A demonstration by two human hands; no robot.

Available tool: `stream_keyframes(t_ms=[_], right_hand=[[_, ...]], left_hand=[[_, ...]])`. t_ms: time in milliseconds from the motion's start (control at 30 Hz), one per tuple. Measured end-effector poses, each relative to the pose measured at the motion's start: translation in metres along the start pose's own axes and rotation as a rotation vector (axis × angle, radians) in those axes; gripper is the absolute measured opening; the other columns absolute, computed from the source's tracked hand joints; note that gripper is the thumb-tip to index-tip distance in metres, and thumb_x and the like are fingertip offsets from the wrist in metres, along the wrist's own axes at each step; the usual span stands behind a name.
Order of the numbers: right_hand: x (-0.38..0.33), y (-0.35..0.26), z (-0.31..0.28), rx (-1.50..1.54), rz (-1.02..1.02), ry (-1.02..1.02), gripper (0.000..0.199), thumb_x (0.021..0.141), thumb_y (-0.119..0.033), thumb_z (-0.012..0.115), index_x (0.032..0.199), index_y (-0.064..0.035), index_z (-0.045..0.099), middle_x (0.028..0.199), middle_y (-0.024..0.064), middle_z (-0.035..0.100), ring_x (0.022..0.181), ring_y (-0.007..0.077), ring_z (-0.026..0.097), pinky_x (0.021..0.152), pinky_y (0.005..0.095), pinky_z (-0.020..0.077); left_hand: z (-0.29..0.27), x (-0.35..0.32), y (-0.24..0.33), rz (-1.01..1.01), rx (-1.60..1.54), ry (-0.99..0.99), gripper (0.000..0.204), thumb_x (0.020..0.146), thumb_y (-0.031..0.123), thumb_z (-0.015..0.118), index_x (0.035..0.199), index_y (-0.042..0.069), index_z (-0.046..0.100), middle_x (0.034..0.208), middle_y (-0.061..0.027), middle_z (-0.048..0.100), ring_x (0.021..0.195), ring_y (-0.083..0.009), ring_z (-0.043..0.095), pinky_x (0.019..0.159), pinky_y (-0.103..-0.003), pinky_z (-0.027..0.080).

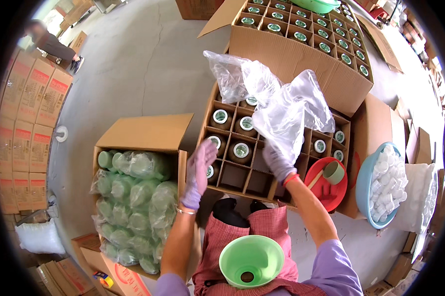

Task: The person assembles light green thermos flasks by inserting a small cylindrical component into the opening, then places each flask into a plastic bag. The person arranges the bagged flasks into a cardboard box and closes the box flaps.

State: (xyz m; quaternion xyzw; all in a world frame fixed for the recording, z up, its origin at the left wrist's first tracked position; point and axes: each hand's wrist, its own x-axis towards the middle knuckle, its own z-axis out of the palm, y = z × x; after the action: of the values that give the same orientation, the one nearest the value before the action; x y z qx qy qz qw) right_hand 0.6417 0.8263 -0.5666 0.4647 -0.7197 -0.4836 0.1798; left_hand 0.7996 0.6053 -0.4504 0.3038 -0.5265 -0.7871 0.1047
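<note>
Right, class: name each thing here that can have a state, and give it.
Left hand: open, empty
Right hand: touching clear bag, grip partly hidden
Clear bag: crumpled
Divided carton: open, partly filled
Left carton: open, filled with wrapped green containers
Blue basin: filled with white pieces
Red bowl: holding green cup

One left hand [200, 167]; one right hand [279, 163]. Divided cartons [291, 69]: two. Nearer carton [234, 176]: three jar mouths [220, 116] visible along its left edge, two along its right. Red basin [340, 190], near right corner: one, containing one green cup [335, 172]. Blue basin [363, 185]: one; its overlapping white caps [386, 182] cannot be counted. Light-green bowls [254, 249]: two.
</note>
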Motion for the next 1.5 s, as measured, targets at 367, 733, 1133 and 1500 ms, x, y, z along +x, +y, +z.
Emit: stream_keyframes(t_ms=[367,733,1133,1500], right_hand=[[0.027,0.011,-0.089,1.504,0.401,0.35,0.03,0.086,-0.024,0.058,0.112,-0.0105,0.062,0.101,0.0214,0.054,0.092,0.0389,0.057,0.073,0.0498,0.0523],[-0.148,0.174,-0.213,1.512,0.577,0.985,0.07,0.07,-0.043,0.08,0.124,-0.0068,0.053,0.118,0.0167,0.051,0.115,0.0375,0.05,0.102,0.0571,0.0339],[-0.324,0.08,-0.193,2.316,0.419,0.619,0.063,0.087,-0.029,0.064,0.137,0.0035,0.044,0.139,0.0227,0.044,0.13,0.0362,0.045,0.11,0.0417,0.0337],[-0.347,0.051,-0.274,2.279,0.244,0.761,0.061,0.102,-0.041,0.036,0.137,0.0088,0.041,0.137,0.0282,0.041,0.131,0.0435,0.04,0.111,0.0498,0.0306]], left_hand=[[-0.007,-0.04,-0.055,-0.295,-0.101,0.016,0.066,0.096,0.046,0.051,0.146,0.006,0.033,0.148,-0.0202,0.035,0.128,-0.0339,0.047,0.1,-0.048,0.047],[0.057,-0.097,0.039,0.263,0.096,-0.543,0.066,0.095,0.059,0.045,0.137,0.009,0.049,0.137,-0.0118,0.055,0.127,-0.0307,0.051,0.111,-0.049,0.036],[0.047,-0.206,0.116,0.202,0.38,-0.651,0.075,0.081,0.039,0.07,0.138,-0.002,0.045,0.132,-0.013,0.055,0.123,-0.0222,0.051,0.107,-0.034,0.038],[-0.081,-0.338,-0.03,0.364,0.727,-0.198,0.063,0.084,0.022,0.073,0.137,0.002,0.045,0.137,-0.0142,0.053,0.123,-0.0251,0.053,0.105,-0.038,0.042]])
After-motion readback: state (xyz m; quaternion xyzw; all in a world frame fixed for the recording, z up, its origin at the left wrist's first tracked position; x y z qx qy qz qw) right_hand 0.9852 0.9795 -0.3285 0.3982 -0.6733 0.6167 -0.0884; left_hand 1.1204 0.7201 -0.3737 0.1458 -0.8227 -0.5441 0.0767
